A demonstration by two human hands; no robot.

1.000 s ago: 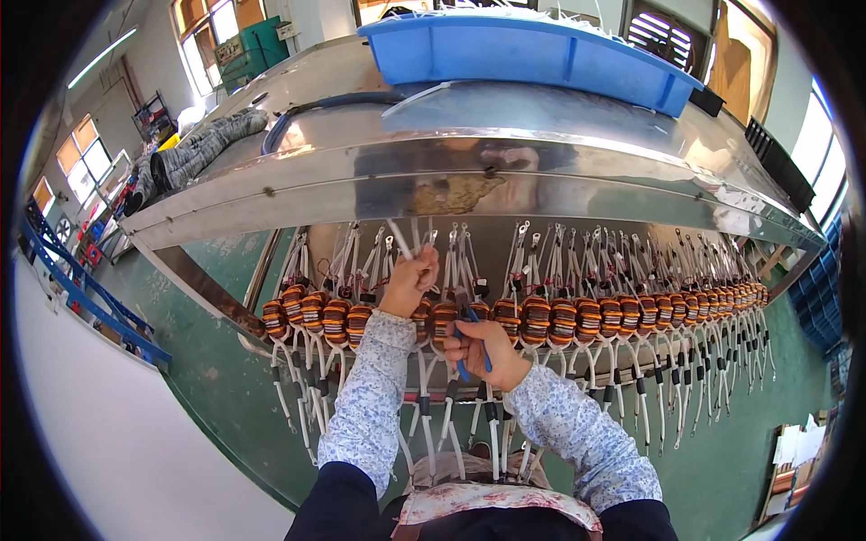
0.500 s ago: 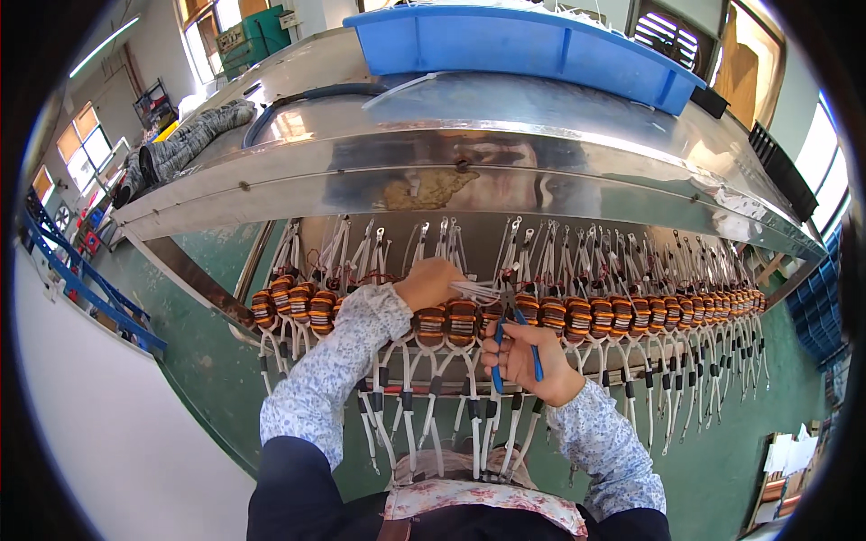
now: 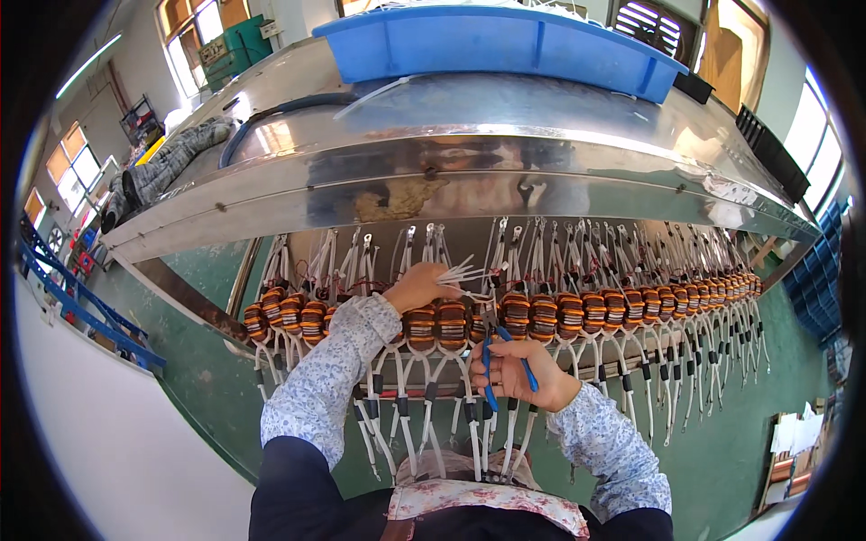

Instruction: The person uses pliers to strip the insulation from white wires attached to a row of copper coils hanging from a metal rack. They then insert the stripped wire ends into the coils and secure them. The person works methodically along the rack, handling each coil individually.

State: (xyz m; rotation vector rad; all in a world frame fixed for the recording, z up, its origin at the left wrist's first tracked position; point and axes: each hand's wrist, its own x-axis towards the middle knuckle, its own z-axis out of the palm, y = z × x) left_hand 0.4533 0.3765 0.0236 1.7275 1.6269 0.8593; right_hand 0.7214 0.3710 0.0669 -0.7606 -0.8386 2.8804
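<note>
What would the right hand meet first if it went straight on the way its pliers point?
Most likely the orange-and-brown coils: the nose of the blue-handled pliers in the right hand overlaps their row in view, though depth there is unclear.

A factory workshop — steel bench, long row of wire-wound coils, green floor.

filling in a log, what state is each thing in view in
left hand, closed around white strips
white strips, bunched, ends fanned out
right hand, curled around pliers
pliers, handles spread apart
coils, wound, lined up in a row
blue tray, upright on the table
table, front edge stained
</note>
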